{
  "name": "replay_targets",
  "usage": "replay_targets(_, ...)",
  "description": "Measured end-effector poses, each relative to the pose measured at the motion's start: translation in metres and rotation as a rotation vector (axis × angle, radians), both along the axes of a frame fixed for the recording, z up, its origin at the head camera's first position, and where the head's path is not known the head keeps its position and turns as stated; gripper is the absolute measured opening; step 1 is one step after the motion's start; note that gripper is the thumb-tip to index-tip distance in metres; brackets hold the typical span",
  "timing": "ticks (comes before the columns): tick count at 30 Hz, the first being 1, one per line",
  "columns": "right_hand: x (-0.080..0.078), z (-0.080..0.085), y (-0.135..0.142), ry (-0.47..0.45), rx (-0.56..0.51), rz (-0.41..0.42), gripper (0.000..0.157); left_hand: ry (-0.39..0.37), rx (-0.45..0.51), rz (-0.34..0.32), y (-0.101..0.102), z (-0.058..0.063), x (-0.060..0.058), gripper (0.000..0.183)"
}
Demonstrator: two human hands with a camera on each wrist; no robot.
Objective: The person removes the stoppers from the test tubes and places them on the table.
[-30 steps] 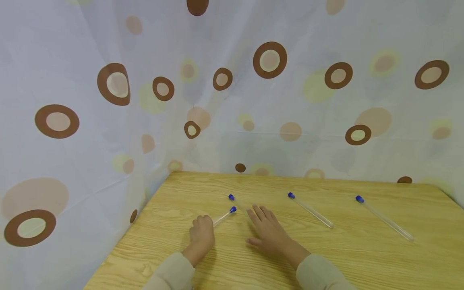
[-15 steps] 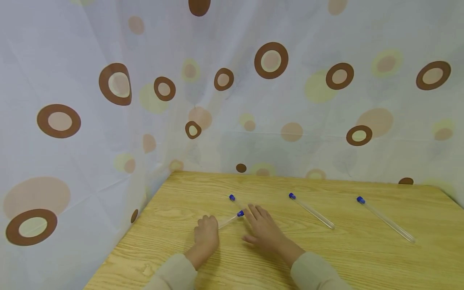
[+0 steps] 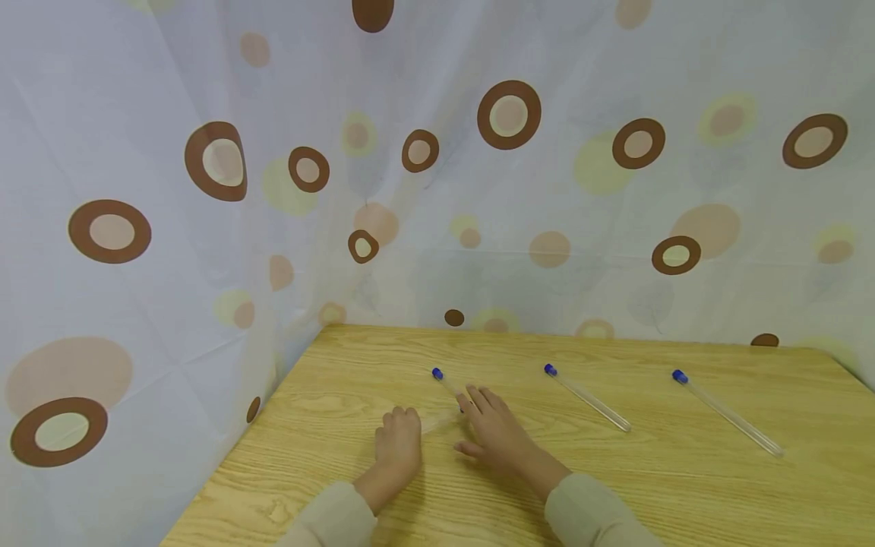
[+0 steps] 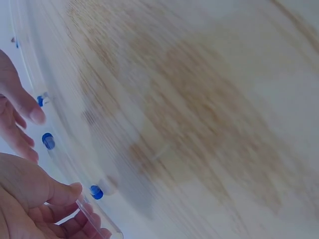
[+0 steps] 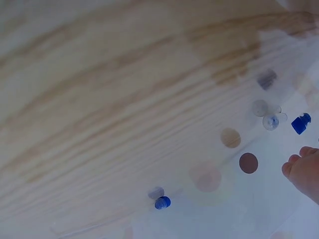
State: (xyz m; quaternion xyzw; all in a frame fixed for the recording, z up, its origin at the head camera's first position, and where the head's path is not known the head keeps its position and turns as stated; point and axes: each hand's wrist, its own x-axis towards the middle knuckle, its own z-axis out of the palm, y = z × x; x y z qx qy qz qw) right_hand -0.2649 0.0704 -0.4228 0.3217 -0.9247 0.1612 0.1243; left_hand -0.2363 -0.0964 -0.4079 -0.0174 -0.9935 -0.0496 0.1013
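Note:
My left hand [image 3: 399, 444] grips a clear tube [image 3: 440, 422] low over the wooden table. In the left wrist view the thumb and curled fingers hold it near its uncapped end. Its blue cap points toward my right hand [image 3: 499, 433], whose extended fingers mostly cover that cap in the head view. Whether they touch it I cannot tell. Just beyond lies another capped tube [image 3: 447, 385], its lower end hidden by the right hand and the held tube. Blue caps also show in the right wrist view, beside a partly visible hand [image 5: 304, 174].
Two more clear tubes with blue caps lie slanted on the table, the nearer one [image 3: 589, 403] right of my right hand and the other [image 3: 731, 416] farther right. A patterned white curtain [image 3: 424, 281] borders the table [image 3: 328, 380] at the back and left.
My left hand has carried its tube slightly to the right, and the blue cap has gone under the right fingertips. The right hand has shifted slightly left. The other tubes have stayed put.

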Motion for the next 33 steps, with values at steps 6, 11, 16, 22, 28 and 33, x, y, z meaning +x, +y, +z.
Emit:
replay_targets(6,-0.003,-0.001,0.0,0.025,0.038,0.008,0.068,0.02,-0.054,-0.032,0.004,0.002,0.002,0.028)
replay_targets(11,-0.003,-0.004,0.002,0.076,0.016,0.024,0.066,0.035,-0.068,-0.053,0.005,0.003,0.003,0.027)
replay_targets(16,-0.006,-0.006,0.003,0.108,-0.051,0.026,0.057,0.069,-0.076,-0.078,0.007,0.001,0.002,0.028)
replay_targets(22,-0.007,-0.005,0.004,0.084,-0.078,0.01,0.046,0.101,-0.073,-0.101,0.008,0.003,0.004,0.027)
replay_targets(28,-0.005,-0.003,0.007,0.137,-0.07,-0.004,0.029,0.103,-0.074,-0.146,0.008,0.005,0.004,0.027)
replay_targets(33,-0.004,-0.003,0.011,0.206,-0.051,0.003,0.022,0.172,-0.104,-0.212,0.004,0.002,0.001,0.025)
